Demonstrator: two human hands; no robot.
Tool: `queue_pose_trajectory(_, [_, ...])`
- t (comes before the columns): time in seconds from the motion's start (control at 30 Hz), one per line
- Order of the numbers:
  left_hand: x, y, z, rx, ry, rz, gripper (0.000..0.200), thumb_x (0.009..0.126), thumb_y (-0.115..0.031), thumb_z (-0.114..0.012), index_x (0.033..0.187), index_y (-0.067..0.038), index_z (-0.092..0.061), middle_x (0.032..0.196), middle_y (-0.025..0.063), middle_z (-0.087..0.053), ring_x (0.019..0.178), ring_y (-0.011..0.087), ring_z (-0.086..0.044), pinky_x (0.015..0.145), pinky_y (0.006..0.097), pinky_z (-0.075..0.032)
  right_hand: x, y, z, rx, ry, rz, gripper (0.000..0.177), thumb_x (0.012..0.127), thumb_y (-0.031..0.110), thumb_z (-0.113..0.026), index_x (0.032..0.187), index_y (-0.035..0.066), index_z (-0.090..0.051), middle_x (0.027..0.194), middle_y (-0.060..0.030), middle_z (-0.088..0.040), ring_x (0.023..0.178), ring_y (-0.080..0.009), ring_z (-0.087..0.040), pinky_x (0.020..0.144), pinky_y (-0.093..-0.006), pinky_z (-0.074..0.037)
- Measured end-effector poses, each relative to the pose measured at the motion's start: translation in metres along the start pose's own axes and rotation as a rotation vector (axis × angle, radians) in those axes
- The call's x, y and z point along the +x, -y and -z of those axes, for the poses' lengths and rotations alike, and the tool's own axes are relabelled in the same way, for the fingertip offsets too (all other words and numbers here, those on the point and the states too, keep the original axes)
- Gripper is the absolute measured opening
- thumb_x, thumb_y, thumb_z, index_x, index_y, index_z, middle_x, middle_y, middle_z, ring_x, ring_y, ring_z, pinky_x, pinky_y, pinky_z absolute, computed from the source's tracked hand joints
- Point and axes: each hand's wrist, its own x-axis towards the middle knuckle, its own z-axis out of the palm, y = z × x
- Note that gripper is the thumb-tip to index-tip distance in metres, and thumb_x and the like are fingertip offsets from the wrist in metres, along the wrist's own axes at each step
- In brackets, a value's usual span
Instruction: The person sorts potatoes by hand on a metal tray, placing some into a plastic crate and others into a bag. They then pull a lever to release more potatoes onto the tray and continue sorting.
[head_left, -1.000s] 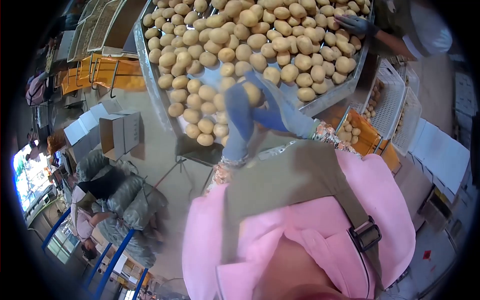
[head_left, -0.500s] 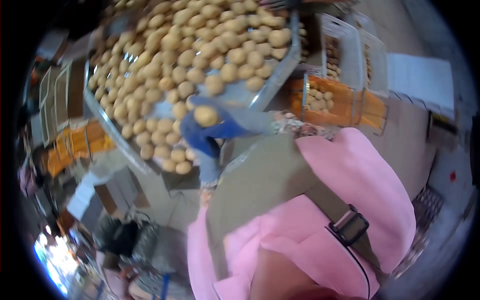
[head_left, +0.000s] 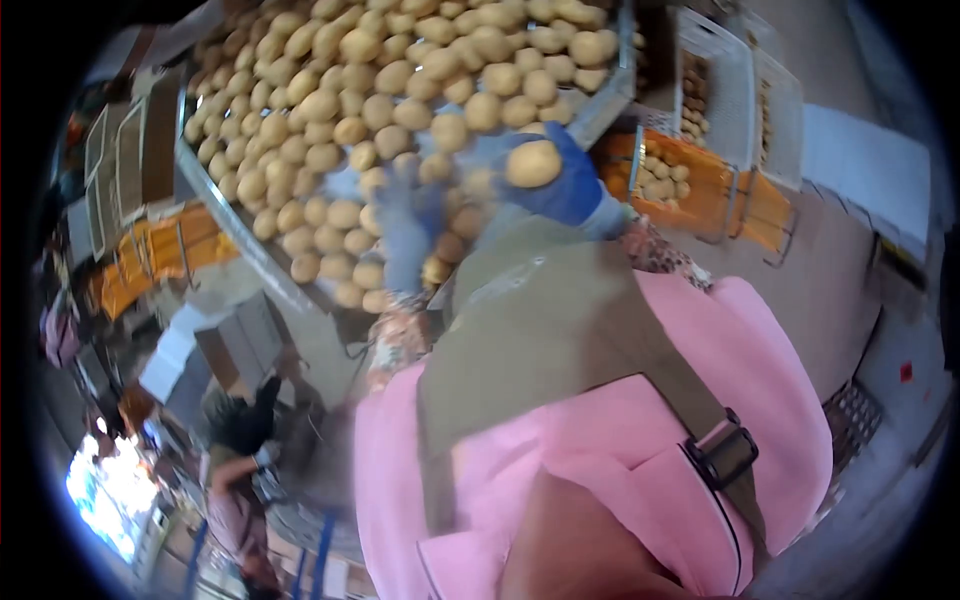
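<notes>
My right hand (head_left: 572, 185), in a blue and grey glove, is closed around a pale yellow potato (head_left: 533, 163) above the near edge of the heap. To its left, my left hand (head_left: 408, 222), gloved the same way, lies low among the loose potatoes (head_left: 345, 130). Its fingers look stretched out, though motion blurs them, and nothing can be seen in them. Potatoes cover most of a metal sorting table (head_left: 245, 258) with raised edges. A bare strip of its surface shows near my hands.
Right of the table stand an orange-lined crate (head_left: 712, 195) with small potatoes and white plastic crates (head_left: 728, 90). On the left are another orange-lined crate (head_left: 170, 245) and open cardboard boxes (head_left: 232, 335). A person in dark clothing (head_left: 245, 415) is at lower left.
My hands were close together by a potato; now they are apart. My right hand has moved up and right with a potato in it. My left hand has moved up among the potatoes.
</notes>
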Motion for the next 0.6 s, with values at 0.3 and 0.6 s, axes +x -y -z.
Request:
queue_pose_trajectory(0.3, [-0.124,0.017,-0.023,0.49,0.107,0.37,0.05,0.091,-0.049,-0.051,0.138,-0.037,-0.047,0.154,0.0113,-0.027,0.141,0.0435,-0.018,0.11,0.0642,-0.015,-0.022,-0.026,0.097,-0.474,-0.049,0.098,0.041,0.07,0.001,-0.079,0.107,0.004,-0.06,0.097,-0.0067,-0.063,0.092,-0.0187,-0.062,0.086,-0.0339,-0.05])
queue_pose_trajectory(0.6, [-0.148,0.029,-0.027,0.384,-0.392,0.749,0.049,0.086,-0.033,-0.064,0.13,-0.015,-0.056,0.145,0.0196,-0.039,0.135,0.0447,-0.03,0.109,0.0547,-0.025,-0.018,-0.053,0.153,-0.318,-0.097,-0.162,0.028,0.096,0.019,-0.054,0.111,-0.003,-0.064,0.099,-0.0075,-0.064,0.093,-0.015,-0.058,0.082,-0.0274,-0.047])
